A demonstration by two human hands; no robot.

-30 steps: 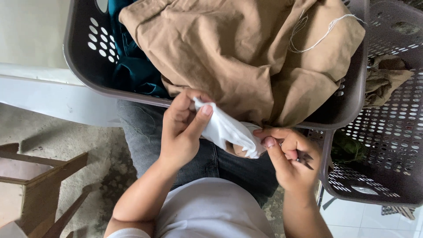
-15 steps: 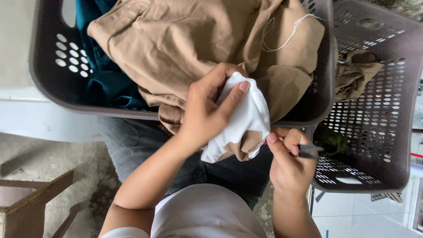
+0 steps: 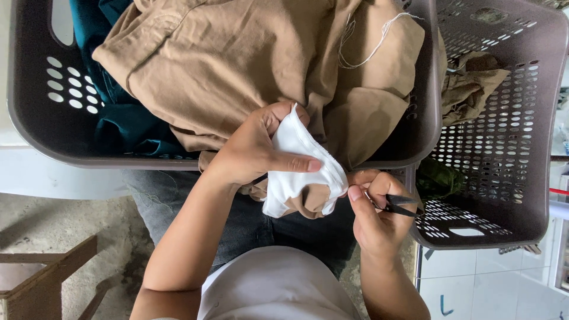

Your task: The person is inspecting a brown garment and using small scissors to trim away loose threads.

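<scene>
My left hand grips a white pocket lining that belongs to a tan garment, thumb laid across the white cloth. The garment spills out of a grey perforated laundry basket over my lap. Just right of the lining, my right hand is closed around small black thread snips, whose blades point right, away from the cloth. A loose white thread lies on the tan fabric higher up.
Dark teal cloth fills the basket's left side. A second grey basket at right holds olive and green fabric. A wooden stool stands at lower left on the concrete floor. White tiles lie at lower right.
My left hand has turned the white lining and spread it lower, toward my right hand. The right hand with the snips has stayed close by the cloth's edge.
</scene>
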